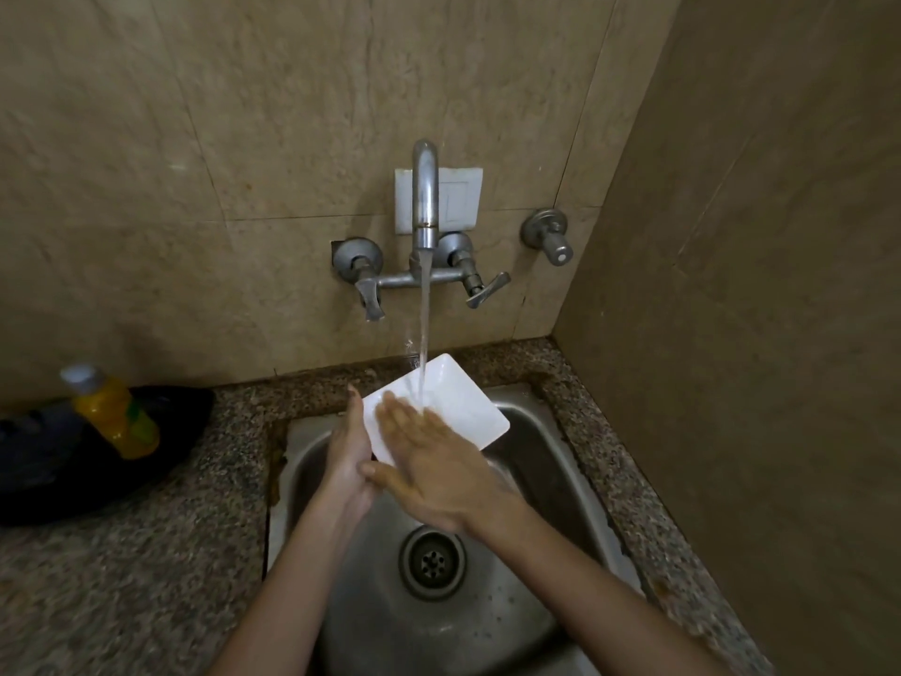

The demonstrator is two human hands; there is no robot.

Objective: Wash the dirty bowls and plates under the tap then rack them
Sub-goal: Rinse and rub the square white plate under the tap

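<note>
Rinsing white plate (458, 402) under tap (424, 197)

The plate (453, 407) I've got looks like glossy white ceramic or melamine, can't tell which, smooth and wet. My sink (536, 456) is brushed steel, dull sheen, beaded with drops near the drain (432, 561). The tap (424, 197) is metal too, more matt grey than shiny. The desk (146, 553) is speckled granite, fairly smooth. The wall (244, 139) is beige marbled tile with a soft gloss. The bottle (114, 414) looks like clear plastic, and it sits on something black and slightly shiny.
</note>
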